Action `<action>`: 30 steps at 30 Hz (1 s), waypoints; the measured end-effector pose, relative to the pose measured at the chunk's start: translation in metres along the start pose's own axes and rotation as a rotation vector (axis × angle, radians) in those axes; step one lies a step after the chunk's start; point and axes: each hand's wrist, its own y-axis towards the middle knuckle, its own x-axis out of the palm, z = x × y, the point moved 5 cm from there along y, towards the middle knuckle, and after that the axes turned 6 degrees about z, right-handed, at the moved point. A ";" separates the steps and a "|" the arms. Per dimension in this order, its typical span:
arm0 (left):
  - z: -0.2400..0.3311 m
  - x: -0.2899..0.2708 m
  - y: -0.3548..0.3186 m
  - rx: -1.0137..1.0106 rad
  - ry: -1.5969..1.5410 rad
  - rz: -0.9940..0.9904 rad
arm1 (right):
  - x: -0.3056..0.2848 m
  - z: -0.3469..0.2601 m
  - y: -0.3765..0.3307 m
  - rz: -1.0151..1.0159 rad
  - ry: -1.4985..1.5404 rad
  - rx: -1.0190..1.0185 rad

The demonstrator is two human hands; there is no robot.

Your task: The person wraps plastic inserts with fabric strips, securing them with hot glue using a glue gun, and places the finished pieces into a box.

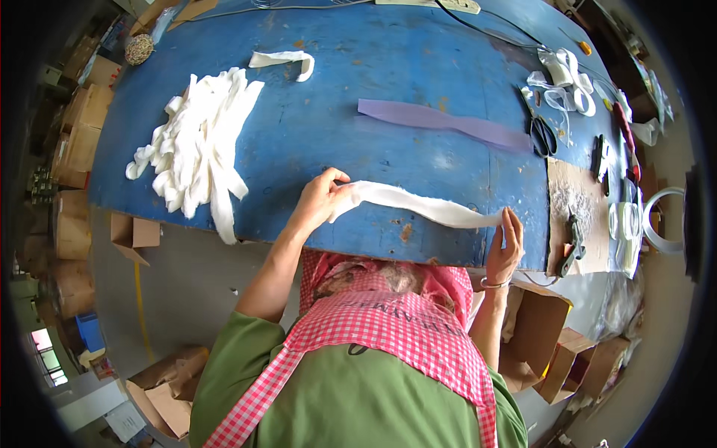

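Observation:
A long white fabric strip stretches sideways over the near part of the blue table. My left hand pinches its left end, where a short piece hangs down below the fingers. The right end sits between the fingertips of my right hand, close to the table's front edge. Beyond the strip lies a flat, translucent purple strip. To the left of my left hand is a heap of similar white strips, one of which hangs over the front edge. Farther back, a single white strip lies bent.
Black-handled scissors lie at the right. Near them are a cardboard sheet with whitish residue, a dark hand tool, and white rolls. A cable crosses the far edge. Open cardboard boxes stand below the table.

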 end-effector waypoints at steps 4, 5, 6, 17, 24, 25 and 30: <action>0.000 -0.009 -0.006 0.039 0.065 0.015 | -0.002 0.010 -0.010 -0.018 -0.070 0.005; -0.004 -0.011 -0.007 0.021 0.062 0.016 | -0.002 0.015 -0.011 -0.013 -0.049 0.041; -0.006 -0.013 -0.006 0.021 0.062 0.011 | -0.003 0.018 -0.012 -0.008 -0.029 0.076; 0.032 -0.003 -0.019 0.253 0.410 0.128 | 0.001 0.024 0.006 -0.052 -0.128 0.146; 0.009 0.001 -0.008 -0.035 0.023 -0.220 | -0.007 0.034 0.016 0.090 -0.039 0.066; 0.015 -0.001 -0.010 -0.120 -0.052 -0.223 | -0.012 0.035 0.017 0.143 -0.066 0.040; 0.015 -0.004 -0.002 -0.180 0.153 -0.137 | -0.010 0.049 0.018 0.080 -0.258 -0.042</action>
